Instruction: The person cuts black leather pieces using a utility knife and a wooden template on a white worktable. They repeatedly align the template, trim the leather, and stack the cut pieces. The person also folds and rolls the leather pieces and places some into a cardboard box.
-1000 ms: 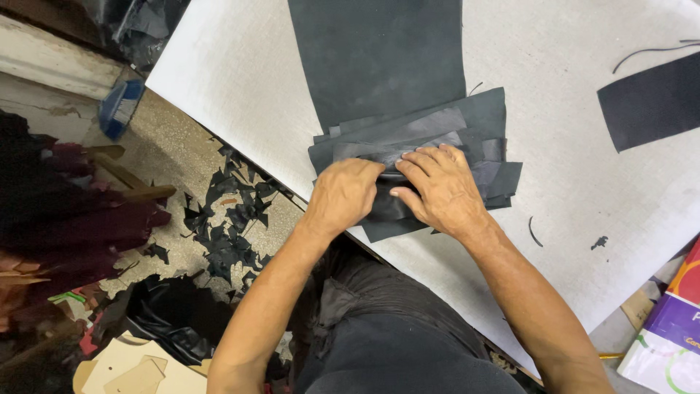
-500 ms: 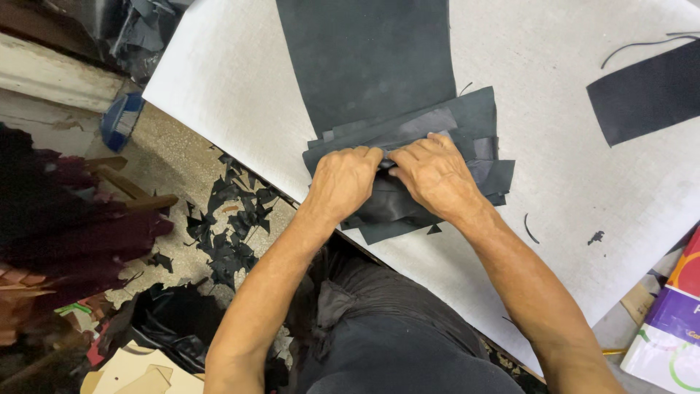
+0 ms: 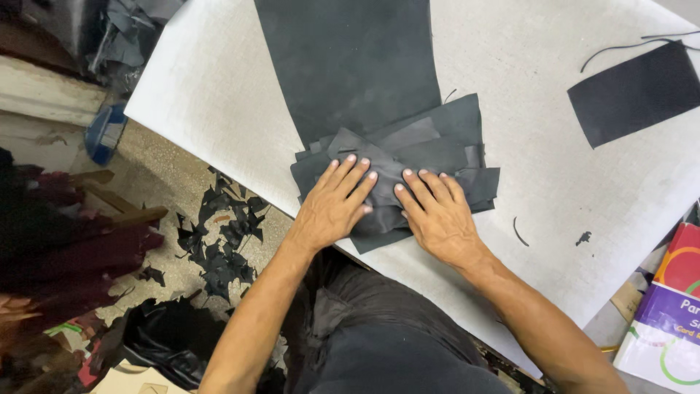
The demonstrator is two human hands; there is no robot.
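1. The left hand (image 3: pixel 332 204) lay flat, palm down, its grip apart with fingers spread on a stack of dark leather pieces (image 3: pixel 408 164).
2. The right hand (image 3: pixel 436 213) lay just beside it, equally flat, grip apart and clamped on nothing, fingertips pressing the same stack.
3. Both forearms reached forward from the body, converging toward the hands.
4. The stack rested under both palms on the white table (image 3: pixel 219 95), overlapping a large dark leather sheet (image 3: pixel 350 66) beyond the fingertips.
5. A separate dark rectangular piece (image 3: pixel 634 91) lay well apart, beyond the right hand.
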